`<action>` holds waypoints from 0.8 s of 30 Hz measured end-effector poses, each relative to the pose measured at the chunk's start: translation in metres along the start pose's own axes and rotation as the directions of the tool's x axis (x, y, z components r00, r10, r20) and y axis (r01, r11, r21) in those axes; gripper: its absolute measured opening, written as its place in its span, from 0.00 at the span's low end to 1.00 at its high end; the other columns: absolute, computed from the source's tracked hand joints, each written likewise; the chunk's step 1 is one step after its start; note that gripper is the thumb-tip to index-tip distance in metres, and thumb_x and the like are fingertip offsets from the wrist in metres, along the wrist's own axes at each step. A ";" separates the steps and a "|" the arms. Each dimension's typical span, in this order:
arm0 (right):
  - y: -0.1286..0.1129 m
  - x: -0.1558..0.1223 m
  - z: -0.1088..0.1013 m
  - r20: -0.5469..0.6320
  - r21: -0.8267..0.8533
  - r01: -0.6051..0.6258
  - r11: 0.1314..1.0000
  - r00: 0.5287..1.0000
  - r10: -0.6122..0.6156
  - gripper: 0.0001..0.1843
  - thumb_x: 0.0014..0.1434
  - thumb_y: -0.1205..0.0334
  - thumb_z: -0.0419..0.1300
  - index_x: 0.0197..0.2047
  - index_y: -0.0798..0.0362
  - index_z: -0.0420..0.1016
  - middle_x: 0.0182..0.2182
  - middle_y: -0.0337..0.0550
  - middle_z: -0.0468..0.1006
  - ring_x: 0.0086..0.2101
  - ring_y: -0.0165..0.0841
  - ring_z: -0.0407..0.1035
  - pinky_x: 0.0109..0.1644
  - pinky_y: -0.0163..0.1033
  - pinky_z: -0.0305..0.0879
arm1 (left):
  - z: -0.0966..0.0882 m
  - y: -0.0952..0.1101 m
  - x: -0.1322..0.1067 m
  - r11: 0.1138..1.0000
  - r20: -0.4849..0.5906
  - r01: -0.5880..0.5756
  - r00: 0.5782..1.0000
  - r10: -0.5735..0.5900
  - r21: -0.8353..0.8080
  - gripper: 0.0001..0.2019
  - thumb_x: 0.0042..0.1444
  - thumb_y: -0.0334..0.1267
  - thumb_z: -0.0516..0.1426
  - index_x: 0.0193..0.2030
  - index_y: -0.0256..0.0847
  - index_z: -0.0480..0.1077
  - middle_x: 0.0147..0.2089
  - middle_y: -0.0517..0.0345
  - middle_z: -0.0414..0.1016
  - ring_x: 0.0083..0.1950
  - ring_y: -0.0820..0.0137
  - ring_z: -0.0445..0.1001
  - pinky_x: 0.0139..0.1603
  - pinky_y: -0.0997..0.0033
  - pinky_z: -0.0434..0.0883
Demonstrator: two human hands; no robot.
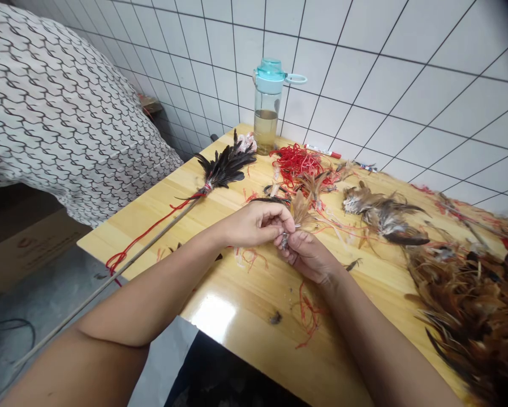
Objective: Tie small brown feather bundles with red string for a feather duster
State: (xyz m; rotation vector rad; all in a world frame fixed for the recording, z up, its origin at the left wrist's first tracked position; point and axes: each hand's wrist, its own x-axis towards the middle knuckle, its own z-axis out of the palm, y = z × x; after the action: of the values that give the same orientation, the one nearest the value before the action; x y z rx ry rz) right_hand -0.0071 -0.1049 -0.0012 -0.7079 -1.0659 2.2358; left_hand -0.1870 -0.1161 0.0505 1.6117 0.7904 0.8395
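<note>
My left hand [258, 224] and my right hand [310, 255] meet above the middle of the wooden table, fingertips pinched close together. Between them is a small bunch of tan feathers [301, 210], its tips fanning upward and its quill ends at my fingers. Some grey fluff shows at the fingers of my right hand. Both hands are closed, and the fingers partly hide the bunch. Left of them lies a long thin stick [152, 242] with black feathers [225, 164] bound to its end, a red cord [146, 229] trailing along it.
A bottle with a turquoise lid [267, 107] stands by the tiled wall. Near it lie a heap of red string [298, 164] and a red marker [323, 151]. Brown feathers [474, 305] pile up at right; loose feather bunches [381, 212] lie nearer. A patterned cloth [67, 113] hangs at left.
</note>
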 end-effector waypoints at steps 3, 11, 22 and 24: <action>0.000 0.000 -0.001 -0.015 -0.046 -0.008 0.999 1.000 0.007 0.22 0.39 0.46 0.72 0.29 0.55 0.80 0.24 0.38 0.75 0.24 0.22 0.61 0.28 0.29 0.56 | -0.001 0.000 -0.001 1.000 0.012 0.023 1.000 -0.023 0.016 0.06 0.53 0.27 0.54 0.38 0.33 0.68 0.26 0.61 0.69 0.28 0.79 0.70 0.30 0.80 0.67; -0.005 -0.001 0.001 -0.102 -0.067 -0.081 0.994 0.992 0.074 0.22 0.38 0.45 0.72 0.25 0.56 0.76 0.19 0.36 0.71 0.21 0.21 0.59 0.24 0.29 0.51 | -0.002 -0.005 0.002 0.998 -0.015 0.046 0.999 -0.045 0.051 0.05 0.53 0.28 0.54 0.37 0.33 0.68 0.27 0.62 0.68 0.28 0.79 0.68 0.31 0.79 0.66; -0.006 0.000 -0.005 -0.101 0.043 -0.071 0.997 0.992 0.075 0.16 0.40 0.57 0.74 0.28 0.58 0.77 0.25 0.38 0.73 0.24 0.21 0.60 0.27 0.28 0.57 | 0.001 -0.008 0.007 0.986 -0.002 0.061 0.998 -0.063 -0.152 0.04 0.54 0.30 0.57 0.36 0.32 0.68 0.28 0.58 0.72 0.31 0.76 0.73 0.37 0.75 0.69; -0.007 0.000 -0.006 -0.065 0.094 -0.070 0.993 0.995 0.077 0.15 0.41 0.59 0.73 0.27 0.57 0.74 0.23 0.36 0.70 0.23 0.20 0.59 0.27 0.28 0.56 | 0.002 -0.009 0.007 0.974 -0.010 0.071 0.997 -0.074 -0.216 0.05 0.55 0.32 0.57 0.37 0.31 0.68 0.31 0.55 0.75 0.34 0.75 0.74 0.40 0.72 0.70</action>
State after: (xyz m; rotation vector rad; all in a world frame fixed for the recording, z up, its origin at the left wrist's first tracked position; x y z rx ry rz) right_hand -0.0014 -0.0986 0.0016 -0.7903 -0.9123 2.2893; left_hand -0.1819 -0.1097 0.0423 1.3774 0.7394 0.8577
